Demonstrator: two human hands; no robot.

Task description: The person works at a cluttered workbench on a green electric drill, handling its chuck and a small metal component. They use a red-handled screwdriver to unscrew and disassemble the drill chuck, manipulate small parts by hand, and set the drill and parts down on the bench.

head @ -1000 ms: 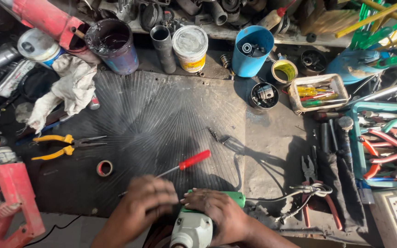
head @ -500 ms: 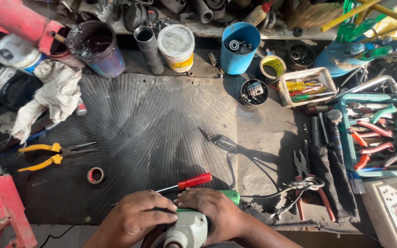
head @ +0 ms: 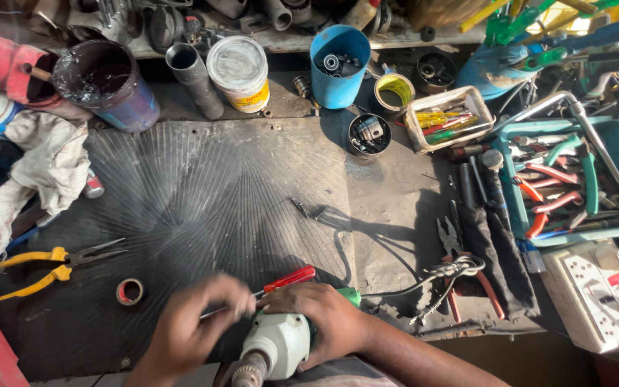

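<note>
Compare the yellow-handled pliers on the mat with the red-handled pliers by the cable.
The yellow-handled long-nose pliers lie alone at the left of the dark ribbed mat, in full view; the red-handled pliers lie at the right, partly under a coiled cable. The yellow pair's thin tips point right; the red pair's broader head points up the bench. The yellow pair's handles are spread wider. Both are untouched by either hand.

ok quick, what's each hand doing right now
Left hand: closed on the red-handled screwdriver.
Right hand: closed on the pale green drill.
</note>
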